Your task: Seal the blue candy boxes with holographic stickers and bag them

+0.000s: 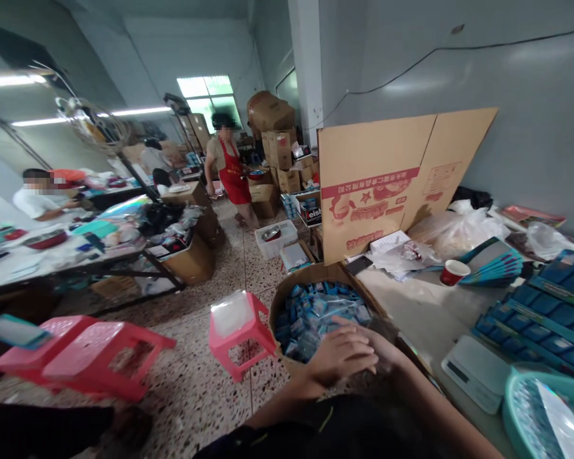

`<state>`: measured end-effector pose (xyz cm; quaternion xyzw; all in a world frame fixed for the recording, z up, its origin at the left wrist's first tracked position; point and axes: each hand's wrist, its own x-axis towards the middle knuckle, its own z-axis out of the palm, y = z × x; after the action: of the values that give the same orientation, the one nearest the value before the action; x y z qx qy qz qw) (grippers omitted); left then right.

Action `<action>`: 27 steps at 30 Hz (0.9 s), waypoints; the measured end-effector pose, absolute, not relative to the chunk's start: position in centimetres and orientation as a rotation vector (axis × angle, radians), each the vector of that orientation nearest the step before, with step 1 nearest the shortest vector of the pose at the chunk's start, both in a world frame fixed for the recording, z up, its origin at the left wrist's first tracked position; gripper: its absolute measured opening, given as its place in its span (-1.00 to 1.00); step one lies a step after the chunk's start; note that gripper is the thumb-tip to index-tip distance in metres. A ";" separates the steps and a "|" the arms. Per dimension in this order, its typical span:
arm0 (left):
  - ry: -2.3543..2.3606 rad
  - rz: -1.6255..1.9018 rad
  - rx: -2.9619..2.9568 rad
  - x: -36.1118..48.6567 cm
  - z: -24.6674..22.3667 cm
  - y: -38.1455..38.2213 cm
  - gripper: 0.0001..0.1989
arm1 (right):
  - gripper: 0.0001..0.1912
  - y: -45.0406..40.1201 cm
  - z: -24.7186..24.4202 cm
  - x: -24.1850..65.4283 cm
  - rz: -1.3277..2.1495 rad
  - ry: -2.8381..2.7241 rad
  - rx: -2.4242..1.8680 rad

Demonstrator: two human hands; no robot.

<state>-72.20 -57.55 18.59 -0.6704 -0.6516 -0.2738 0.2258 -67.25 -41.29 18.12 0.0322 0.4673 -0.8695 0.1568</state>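
My left hand (347, 352) lies across my right hand (382, 347), its fingers stretched out and pointing right. Partly covered by it, my right hand shows a few extended fingertips reaching left; the rest of its fingers are hidden and slightly blurred. I see nothing held in either hand. Both are over the near side of a large cardboard box (287, 285). Inside the box are many small blue packets (303, 309), some with clear plastic wrapping over them.
A pink stool (229, 315) stands left of the box, with more pink stools (90, 350) farther left. At right, a table (402, 299) bears a paper cup (454, 272), scale (478, 373), blue display boxes (545, 306) and teal basin (511, 395). A person in a red apron (232, 166) stands ahead.
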 end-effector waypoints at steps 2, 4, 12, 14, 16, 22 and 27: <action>-1.838 -0.731 -1.804 -73.0 18.9 -58.9 -0.82 | -0.38 -42.5 18.4 -68.4 -2.618 1.142 0.085; -1.813 -0.756 -1.779 -73.4 19.3 -60.2 -0.82 | -0.27 -43.0 19.0 -69.3 -2.698 0.995 -0.018; -1.750 -0.795 -1.656 -72.7 20.8 -62.4 -0.81 | -0.49 -42.6 21.7 -71.2 -2.590 1.775 -0.429; -1.737 -0.848 -1.626 -72.7 20.8 -62.3 -0.78 | -0.54 -42.7 22.1 -71.7 -2.286 2.551 -0.398; -1.725 -0.891 -1.640 -73.0 20.8 -61.8 -0.77 | -0.64 -42.5 22.2 -72.1 -1.954 3.113 -0.176; -1.745 -0.958 -1.797 -74.4 19.9 -59.5 -0.69 | -0.55 -38.7 21.9 -70.6 -1.637 3.362 -0.131; -1.620 -1.138 -1.439 -76.3 22.0 -57.2 -0.41 | -0.49 -35.6 20.1 -66.4 -1.212 3.355 -0.338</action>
<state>-76.27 -57.22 22.02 -0.5528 -0.6225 -0.4373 0.3401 -66.45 -35.57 20.11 -0.0921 0.9136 -0.3300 -0.2190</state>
